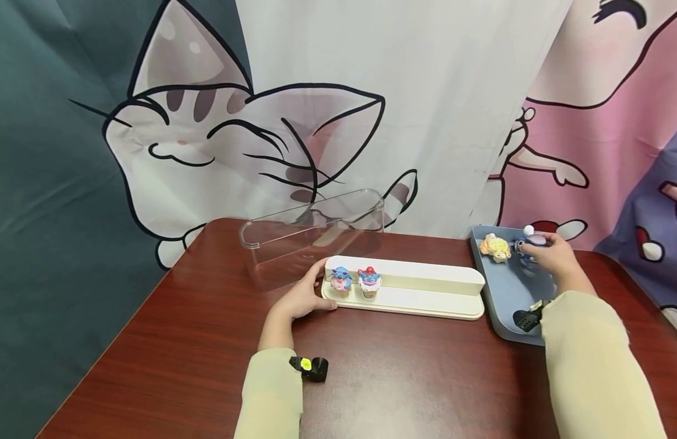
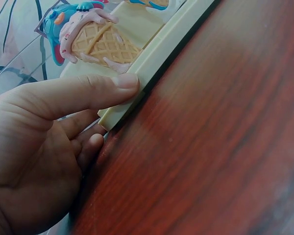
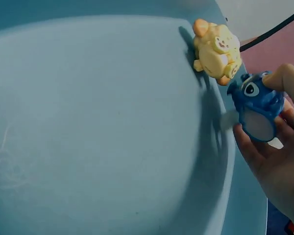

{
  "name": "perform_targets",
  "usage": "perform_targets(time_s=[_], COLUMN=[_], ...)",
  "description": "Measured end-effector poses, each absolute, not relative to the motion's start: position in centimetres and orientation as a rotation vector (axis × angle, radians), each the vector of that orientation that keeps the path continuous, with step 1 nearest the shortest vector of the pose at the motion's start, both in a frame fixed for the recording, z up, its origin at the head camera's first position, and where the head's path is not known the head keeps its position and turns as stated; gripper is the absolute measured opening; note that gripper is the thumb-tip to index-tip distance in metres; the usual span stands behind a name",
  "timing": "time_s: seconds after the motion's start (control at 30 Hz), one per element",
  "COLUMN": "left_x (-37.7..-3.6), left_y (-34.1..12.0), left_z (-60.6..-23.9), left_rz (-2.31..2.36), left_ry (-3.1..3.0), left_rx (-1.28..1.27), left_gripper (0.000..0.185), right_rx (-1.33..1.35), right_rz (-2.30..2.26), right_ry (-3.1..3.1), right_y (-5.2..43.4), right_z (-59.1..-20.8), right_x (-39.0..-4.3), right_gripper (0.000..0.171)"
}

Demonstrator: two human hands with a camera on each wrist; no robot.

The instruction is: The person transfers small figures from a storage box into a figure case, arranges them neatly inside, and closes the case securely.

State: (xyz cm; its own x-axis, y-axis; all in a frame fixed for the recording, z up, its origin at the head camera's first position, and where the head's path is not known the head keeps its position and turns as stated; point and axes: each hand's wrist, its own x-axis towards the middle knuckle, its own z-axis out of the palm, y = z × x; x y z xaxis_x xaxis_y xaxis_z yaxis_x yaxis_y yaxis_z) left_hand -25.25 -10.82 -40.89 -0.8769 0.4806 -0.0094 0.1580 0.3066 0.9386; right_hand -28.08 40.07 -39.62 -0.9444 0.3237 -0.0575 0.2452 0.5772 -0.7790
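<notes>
My left hand [image 1: 301, 296] grips the left end of a cream two-level display base [image 1: 415, 296], its thumb [image 2: 105, 90] on the front rim and the other fingers behind and below. Two ice-cream-cone figurines stand at that end: a blue one with pink icing [image 1: 341, 280] and another with a red top [image 1: 369, 282]. My right hand [image 1: 558, 259] pinches a dark blue big-eyed figurine [image 3: 258, 100] between thumb and fingers, over the far end of the blue-grey tray [image 1: 508, 299]. Beside it in the tray is a yellow figurine [image 1: 495, 248].
A clear plastic cover [image 1: 311, 238] stands on the brown table [image 1: 404, 378] behind the base, toward the left. A cartoon-printed cloth [image 1: 437, 122] hangs behind the table. The tray sits close to the right end of the base.
</notes>
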Motion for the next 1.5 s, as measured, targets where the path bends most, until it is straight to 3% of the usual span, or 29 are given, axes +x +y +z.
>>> perform_targets(time_s=[0.1, 0.23, 0.3, 0.5, 0.83, 1.07, 1.33, 1.5], left_x=[-25.2, -25.3, -25.3, -25.4, -25.2, -27.1, -27.5, -27.5], left_y=[-10.8, -10.9, -10.9, -10.9, -10.7, -10.9, -10.9, -10.9], left_z=[-41.0, -41.1, -41.2, -41.1, -40.9, -44.2, -44.4, -44.6], left_rz=[1.594, 1.599, 1.601, 1.598, 1.584, 1.575, 1.574, 1.558], left_ry=[2.29, 2.282, 2.278, 2.281, 2.296, 2.378, 2.369, 2.383], left_rx=[0.572, 0.56, 0.556, 0.557, 0.556, 0.598, 0.571, 0.558], left_gripper=[0.094, 0.094, 0.095, 0.094, 0.094, 0.098, 0.099, 0.099], right_rx=[-0.462, -0.437, -0.433, -0.408, -0.459, -0.439, -0.406, -0.343], right_rz=[1.418, 1.539, 1.558, 1.645, 1.638, 1.616, 1.469, 1.527], right_ry=[-2.621, -2.533, -2.525, -2.479, -2.487, -2.483, -2.561, -2.506], right_y=[39.9, 39.7, 39.8, 40.0, 39.9, 39.5, 38.2, 37.4], right_z=[-39.6, -39.4, -39.3, -39.0, -38.6, -38.2, -37.5, -36.8], right_x=[-28.0, -27.9, -27.9, -28.0, -28.1, -27.8, -28.1, -28.2], right_gripper=[0.058, 0.027, 0.022, 0.027, 0.012, 0.017, 0.03, 0.023])
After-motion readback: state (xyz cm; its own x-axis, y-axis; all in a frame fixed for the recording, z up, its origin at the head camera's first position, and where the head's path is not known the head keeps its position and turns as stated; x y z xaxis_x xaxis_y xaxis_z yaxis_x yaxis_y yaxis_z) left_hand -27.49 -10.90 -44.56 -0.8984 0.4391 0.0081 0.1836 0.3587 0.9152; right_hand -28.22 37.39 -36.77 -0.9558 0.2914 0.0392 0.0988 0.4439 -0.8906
